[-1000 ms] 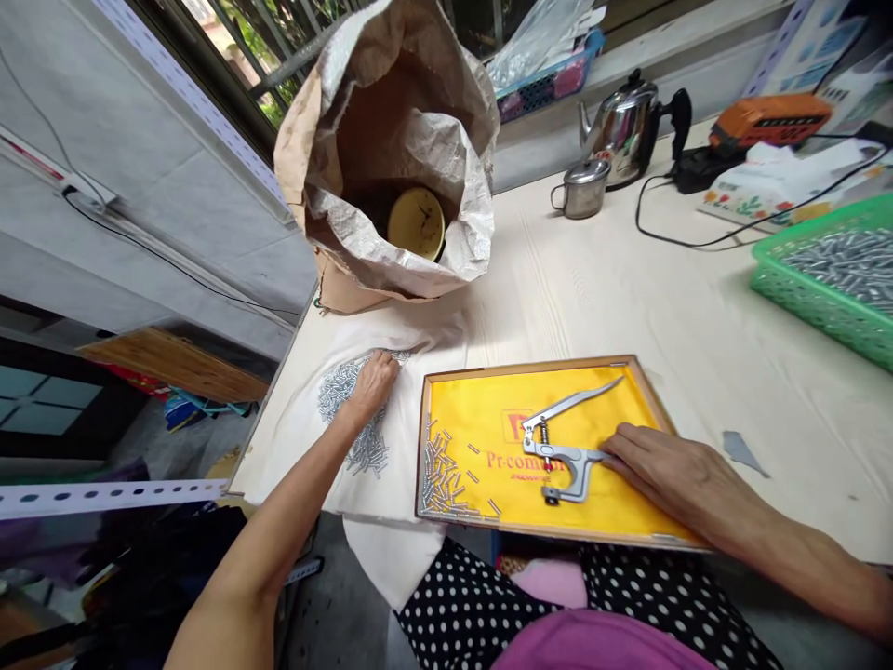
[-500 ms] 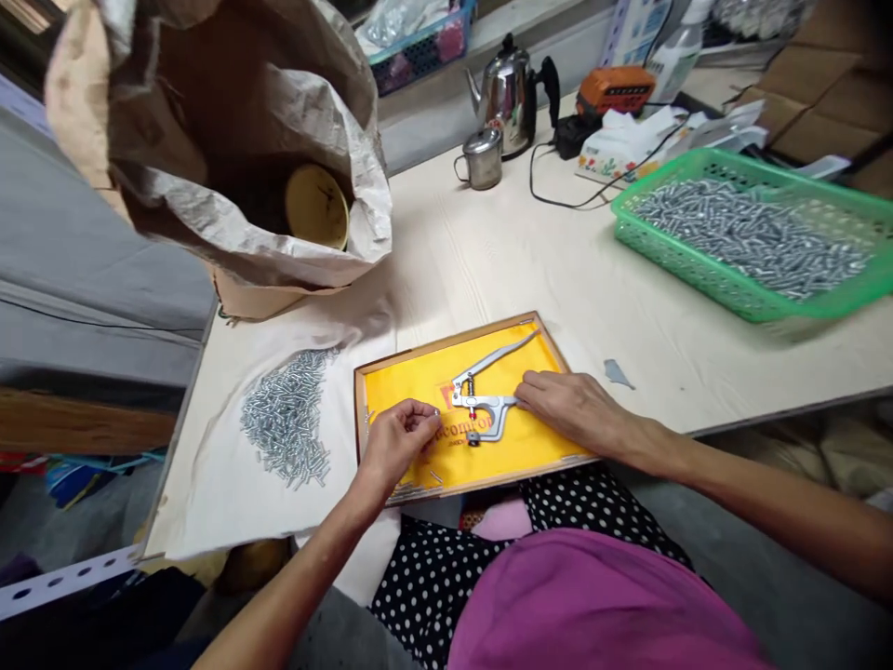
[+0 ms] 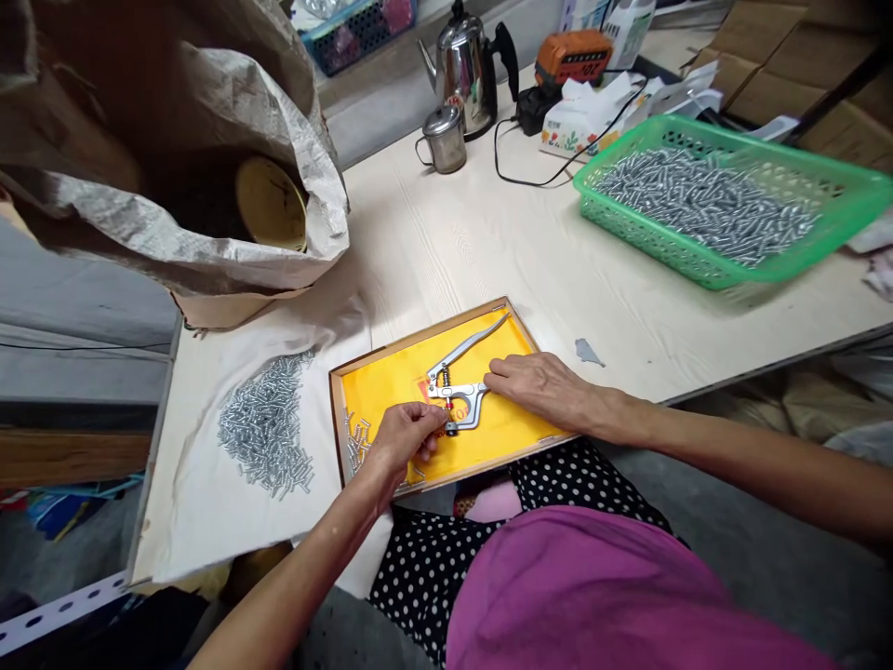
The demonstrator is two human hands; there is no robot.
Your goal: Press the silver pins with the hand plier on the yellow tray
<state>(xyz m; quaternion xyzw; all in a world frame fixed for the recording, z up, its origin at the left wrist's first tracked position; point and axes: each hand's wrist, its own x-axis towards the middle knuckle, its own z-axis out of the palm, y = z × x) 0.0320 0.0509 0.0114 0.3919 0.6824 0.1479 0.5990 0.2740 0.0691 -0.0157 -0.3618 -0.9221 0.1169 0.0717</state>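
Observation:
A yellow-lined tray (image 3: pixel 391 372) lies at the table's front edge, with small metal pins (image 3: pixel 357 439) in its left end. My right hand (image 3: pixel 537 386) is closed on the fixed handle of silver hand pliers (image 3: pixel 477 400), whose other handle stands raised. My left hand (image 3: pixel 410 437) is pinched at the jaws of the pliers; what its fingertips hold is too small to make out. To the left, a pile of metal pins (image 3: pixel 265 423) rests on a white cloth (image 3: pixel 192 502).
A large paper sack (image 3: pixel 258 279) stands at the left back. Behind are a metal cup (image 3: pixel 445 144), a kettle (image 3: pixel 466 79) and an orange battery (image 3: pixel 573 58). A green basket (image 3: pixel 648 237) of metal pieces is at the right. A grey scrap (image 3: pixel 588 352) lies right of the tray.
My left hand has moved closer to the pliers, and its fingertips are now at the jaws. The camera view has shifted, showing more pins in the tray's left end.

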